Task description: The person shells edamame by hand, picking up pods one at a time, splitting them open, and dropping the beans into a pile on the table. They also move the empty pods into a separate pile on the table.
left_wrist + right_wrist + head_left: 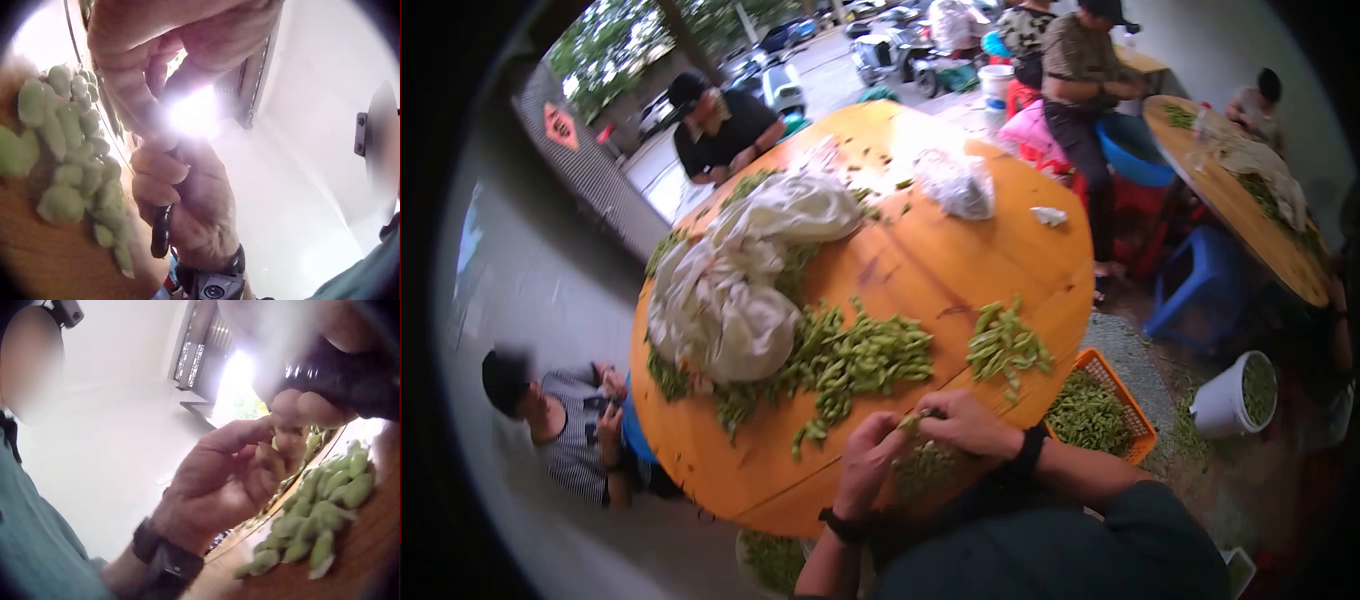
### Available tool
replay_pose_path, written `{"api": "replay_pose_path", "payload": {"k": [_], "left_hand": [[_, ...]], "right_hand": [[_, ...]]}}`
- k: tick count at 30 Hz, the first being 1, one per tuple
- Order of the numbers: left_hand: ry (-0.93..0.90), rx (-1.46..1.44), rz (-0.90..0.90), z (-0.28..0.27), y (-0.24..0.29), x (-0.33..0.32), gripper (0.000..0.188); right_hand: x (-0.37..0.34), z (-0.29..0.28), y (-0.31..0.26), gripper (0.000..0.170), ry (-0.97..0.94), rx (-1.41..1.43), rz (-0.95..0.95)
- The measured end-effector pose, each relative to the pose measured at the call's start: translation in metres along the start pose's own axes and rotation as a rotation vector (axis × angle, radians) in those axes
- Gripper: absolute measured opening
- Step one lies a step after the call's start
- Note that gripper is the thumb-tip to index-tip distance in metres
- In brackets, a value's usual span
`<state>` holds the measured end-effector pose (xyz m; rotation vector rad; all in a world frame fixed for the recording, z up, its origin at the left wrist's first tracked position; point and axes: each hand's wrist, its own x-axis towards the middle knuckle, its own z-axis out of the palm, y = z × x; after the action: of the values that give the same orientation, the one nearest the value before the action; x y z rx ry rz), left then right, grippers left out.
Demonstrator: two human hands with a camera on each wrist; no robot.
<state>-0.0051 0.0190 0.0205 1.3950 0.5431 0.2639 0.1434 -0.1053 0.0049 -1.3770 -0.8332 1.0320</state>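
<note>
Above the near edge of the round wooden table, my left hand and right hand meet at the fingertips. A small green pod is pinched between the left thumb and fingers. Curled fingers of the right hand hold a dark glossy handle, also seen as a black handle close up in the right wrist view; its working end is hidden by the fingers. A small pile of plump green pods lies just beyond the right hand, and a larger heap of pods beyond the left.
A white cloth sack spreads over the table's left side; a clear plastic bag lies at the back. An orange basket of pods and a white bucket stand right. Several people sit around this table and another one.
</note>
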Motion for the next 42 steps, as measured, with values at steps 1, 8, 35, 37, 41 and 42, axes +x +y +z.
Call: {"api": "replay_pose_path", "payload": {"k": [1,8,35,37,41,42], "left_hand": [[0.034,-0.003,-0.008,0.0,0.002,-0.001,0.013],[-0.038,-0.118,-0.051,0.004,0.006,-0.002,0.011],[0.595,1.201,0.288,-0.09,0.003,-0.01,0.021],[0.58,1.19,0.229,-0.094,0.0,-0.01,0.022],[0.539,1.183,0.136,-0.091,0.004,-0.018,0.022],[0.527,1.205,0.172,-0.093,0.002,-0.02,0.02]], "right_hand": [[-0.002,-0.002,-0.007,0.016,-0.022,0.055,0.054],[-0.005,0.0,-0.015,0.016,-0.049,0.144,0.119],[-0.02,-0.047,-0.028,0.022,0.473,-0.757,-0.194],[-0.022,-0.033,-0.029,0.019,0.276,-0.57,-0.272],[-0.025,-0.016,-0.03,0.014,0.207,-0.585,-0.315],[-0.026,-0.014,-0.029,0.014,0.172,-0.586,-0.304]]}}
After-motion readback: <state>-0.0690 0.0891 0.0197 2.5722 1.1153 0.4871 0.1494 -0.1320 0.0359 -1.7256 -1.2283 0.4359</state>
